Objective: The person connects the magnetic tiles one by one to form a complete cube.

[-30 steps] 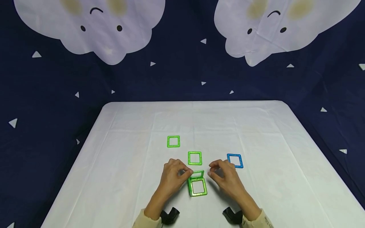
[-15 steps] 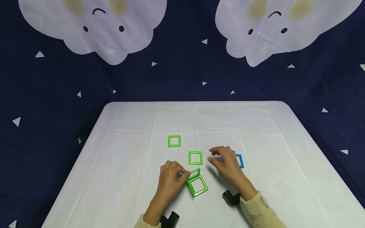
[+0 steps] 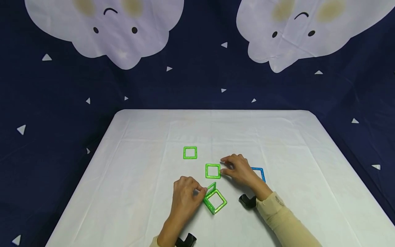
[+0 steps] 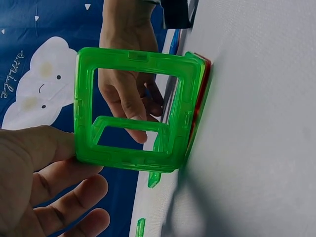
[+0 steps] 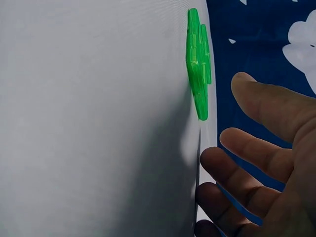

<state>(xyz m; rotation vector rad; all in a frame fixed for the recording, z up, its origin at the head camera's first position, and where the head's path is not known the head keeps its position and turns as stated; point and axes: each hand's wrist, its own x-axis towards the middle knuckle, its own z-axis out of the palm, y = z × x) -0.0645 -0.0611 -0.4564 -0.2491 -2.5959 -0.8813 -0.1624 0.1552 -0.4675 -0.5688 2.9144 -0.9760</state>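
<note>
My left hand (image 3: 186, 193) pinches the corner of a structure of green magnetic tiles (image 3: 209, 204), with square frames standing upright on its sides. In the left wrist view, thumb and fingertips are at the edge of an upright green frame (image 4: 138, 58), and a red edge (image 4: 200, 101) shows along its base. Just beyond lies a flat green magnetic tile (image 3: 207, 171). My right hand (image 3: 239, 168) has its thumb and index finger spread at that tile's right edge. The right wrist view shows these fingers apart, holding nothing, near the flat green tile (image 5: 195, 59).
Another green tile (image 3: 190, 157) lies farther back on the left. A blue tile (image 3: 263, 175) is partly hidden behind my right hand. All rest on a white-covered table (image 3: 123, 164), with a dark blue cloud-patterned cloth (image 3: 197, 92) behind. Black camera mounts (image 3: 248, 201) sit at the wrists.
My right hand has moved forward and left, from beside the structure to the flat green tile. My left hand keeps its pinch, and the structure has turned so that one corner points toward me.
</note>
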